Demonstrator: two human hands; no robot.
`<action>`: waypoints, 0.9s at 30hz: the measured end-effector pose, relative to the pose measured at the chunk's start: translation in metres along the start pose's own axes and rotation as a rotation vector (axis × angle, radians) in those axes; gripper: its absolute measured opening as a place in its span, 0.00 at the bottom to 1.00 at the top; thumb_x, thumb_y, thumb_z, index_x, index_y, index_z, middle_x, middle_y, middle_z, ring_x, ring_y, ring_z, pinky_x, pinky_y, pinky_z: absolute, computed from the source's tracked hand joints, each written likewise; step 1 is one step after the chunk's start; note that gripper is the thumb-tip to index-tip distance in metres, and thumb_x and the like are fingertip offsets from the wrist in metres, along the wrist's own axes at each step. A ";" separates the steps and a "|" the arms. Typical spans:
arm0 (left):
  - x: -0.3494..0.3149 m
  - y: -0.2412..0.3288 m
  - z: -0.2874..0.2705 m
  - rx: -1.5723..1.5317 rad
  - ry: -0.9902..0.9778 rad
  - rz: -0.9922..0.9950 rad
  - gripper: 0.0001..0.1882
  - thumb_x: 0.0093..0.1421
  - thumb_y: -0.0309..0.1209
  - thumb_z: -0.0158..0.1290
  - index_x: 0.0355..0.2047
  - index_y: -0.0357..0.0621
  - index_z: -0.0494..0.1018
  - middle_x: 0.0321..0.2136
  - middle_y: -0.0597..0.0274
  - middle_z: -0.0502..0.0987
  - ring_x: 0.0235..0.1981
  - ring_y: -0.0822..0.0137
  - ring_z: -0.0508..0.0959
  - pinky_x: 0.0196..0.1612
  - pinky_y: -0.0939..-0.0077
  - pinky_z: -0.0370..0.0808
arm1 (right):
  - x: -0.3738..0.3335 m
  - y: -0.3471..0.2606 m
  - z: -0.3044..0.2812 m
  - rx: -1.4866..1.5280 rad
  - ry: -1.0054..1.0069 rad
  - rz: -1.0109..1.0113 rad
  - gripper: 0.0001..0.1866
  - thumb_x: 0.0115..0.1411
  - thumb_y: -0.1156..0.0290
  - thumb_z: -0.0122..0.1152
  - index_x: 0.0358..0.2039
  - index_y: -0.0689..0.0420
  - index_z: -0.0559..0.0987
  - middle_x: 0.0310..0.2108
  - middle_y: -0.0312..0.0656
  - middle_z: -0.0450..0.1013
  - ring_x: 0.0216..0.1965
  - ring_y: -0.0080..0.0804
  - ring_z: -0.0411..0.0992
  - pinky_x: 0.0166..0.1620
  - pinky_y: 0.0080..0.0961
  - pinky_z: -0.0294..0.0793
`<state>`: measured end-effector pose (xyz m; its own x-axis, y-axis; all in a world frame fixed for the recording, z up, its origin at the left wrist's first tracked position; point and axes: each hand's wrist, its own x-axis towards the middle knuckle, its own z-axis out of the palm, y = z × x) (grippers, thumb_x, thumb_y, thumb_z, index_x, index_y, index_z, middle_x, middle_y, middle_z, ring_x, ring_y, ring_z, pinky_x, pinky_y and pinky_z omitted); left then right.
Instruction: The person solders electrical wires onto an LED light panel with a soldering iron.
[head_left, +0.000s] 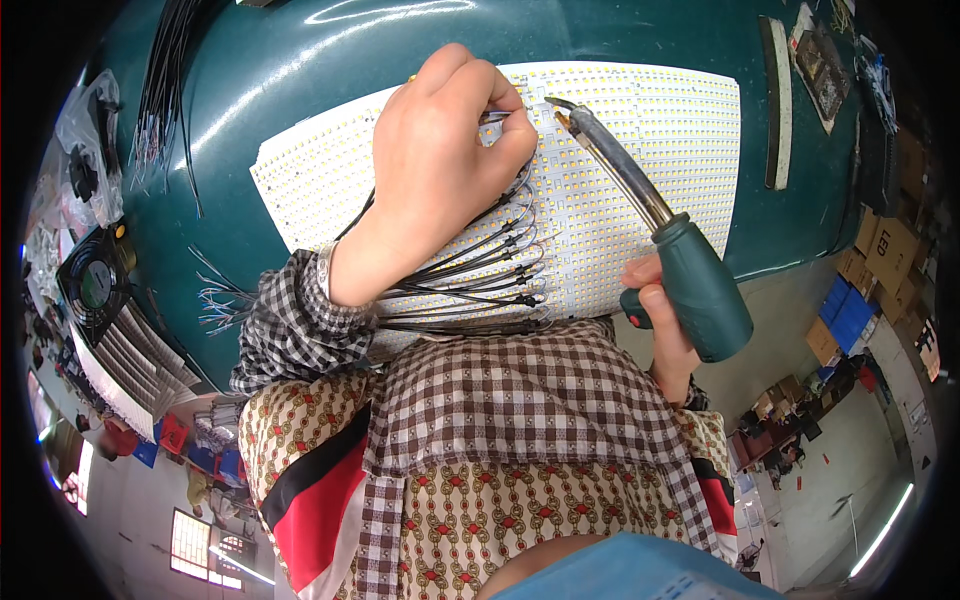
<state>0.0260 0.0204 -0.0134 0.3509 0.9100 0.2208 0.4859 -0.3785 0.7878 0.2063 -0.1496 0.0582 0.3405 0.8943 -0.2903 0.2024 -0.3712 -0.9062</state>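
Observation:
My left hand (435, 165) is closed in a pinch over the upper middle of a white LED panel (650, 140), a dark wire end showing between thumb and fingers. In my right hand (668, 320) is a soldering gun (703, 290) with a green handle. Its thin bent tip lies just right of my left fingertips, over the panel's central seam; whether it touches the panel I cannot tell. Below my left hand, several black wires (465, 270) run across the panel, their thin ends curving to the seam. Part of the pinched wire is hidden by my fingers.
A bundle of black wires (178, 70) lies at the far left of the green table (290, 70). A black fan (95, 280) and stacked white strips (130, 370) stand at the left edge. To the right lie a long bar (776, 105) and a grimy tray (822, 75).

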 end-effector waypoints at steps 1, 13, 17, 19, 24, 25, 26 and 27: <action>0.000 0.000 0.000 -0.012 0.006 -0.002 0.08 0.43 0.24 0.60 0.21 0.44 0.70 0.23 0.61 0.70 0.23 0.56 0.73 0.26 0.65 0.70 | 0.000 -0.001 0.000 0.036 0.003 0.012 0.10 0.58 0.73 0.59 0.34 0.68 0.76 0.32 0.47 0.74 0.34 0.36 0.74 0.41 0.34 0.75; -0.008 0.013 -0.013 0.065 0.052 0.124 0.09 0.48 0.28 0.62 0.28 0.43 0.72 0.24 0.60 0.71 0.23 0.56 0.74 0.26 0.65 0.70 | -0.001 -0.008 0.001 0.088 0.022 0.035 0.11 0.58 0.73 0.58 0.37 0.69 0.75 0.31 0.47 0.73 0.33 0.36 0.74 0.41 0.33 0.76; -0.029 0.037 -0.025 0.098 -0.017 0.072 0.13 0.52 0.29 0.63 0.35 0.42 0.72 0.27 0.59 0.75 0.27 0.58 0.76 0.30 0.69 0.72 | 0.006 -0.005 0.000 0.080 0.062 -0.048 0.18 0.58 0.72 0.58 0.45 0.72 0.72 0.31 0.47 0.73 0.32 0.36 0.74 0.38 0.31 0.77; -0.033 0.038 -0.023 0.080 -0.201 -0.101 0.12 0.55 0.27 0.62 0.38 0.39 0.74 0.29 0.60 0.77 0.29 0.63 0.79 0.33 0.74 0.75 | 0.007 -0.004 -0.001 0.103 0.041 -0.062 0.20 0.58 0.71 0.57 0.47 0.72 0.71 0.31 0.47 0.73 0.32 0.36 0.74 0.38 0.31 0.77; -0.022 0.020 -0.022 -0.105 -0.173 -0.166 0.04 0.55 0.27 0.57 0.31 0.42 0.74 0.28 0.56 0.76 0.29 0.55 0.79 0.30 0.66 0.74 | 0.004 -0.001 -0.007 0.135 0.056 -0.084 0.21 0.59 0.71 0.57 0.48 0.73 0.70 0.31 0.47 0.73 0.32 0.36 0.74 0.38 0.31 0.77; -0.019 0.017 -0.023 -0.117 -0.178 -0.177 0.04 0.55 0.26 0.56 0.31 0.41 0.74 0.28 0.55 0.76 0.29 0.55 0.78 0.31 0.65 0.74 | 0.004 0.000 -0.008 0.138 0.047 -0.100 0.21 0.59 0.71 0.56 0.48 0.74 0.70 0.31 0.47 0.73 0.32 0.36 0.74 0.38 0.31 0.78; -0.017 0.017 -0.026 -0.116 -0.190 -0.186 0.04 0.56 0.25 0.56 0.32 0.41 0.75 0.28 0.54 0.76 0.30 0.55 0.78 0.32 0.65 0.74 | 0.004 0.001 -0.009 0.140 0.037 -0.114 0.21 0.59 0.71 0.56 0.48 0.74 0.70 0.31 0.47 0.73 0.32 0.36 0.74 0.38 0.31 0.78; -0.015 0.016 -0.028 -0.091 -0.200 -0.202 0.04 0.56 0.26 0.55 0.32 0.40 0.75 0.28 0.53 0.75 0.30 0.54 0.78 0.33 0.64 0.74 | 0.003 0.002 -0.010 0.142 0.036 -0.114 0.21 0.59 0.71 0.56 0.48 0.74 0.70 0.31 0.47 0.73 0.32 0.36 0.74 0.38 0.31 0.78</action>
<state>0.0061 0.0052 0.0116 0.4097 0.9104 -0.0565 0.4910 -0.1679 0.8548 0.2168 -0.1497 0.0588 0.3564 0.9179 -0.1747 0.1103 -0.2270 -0.9676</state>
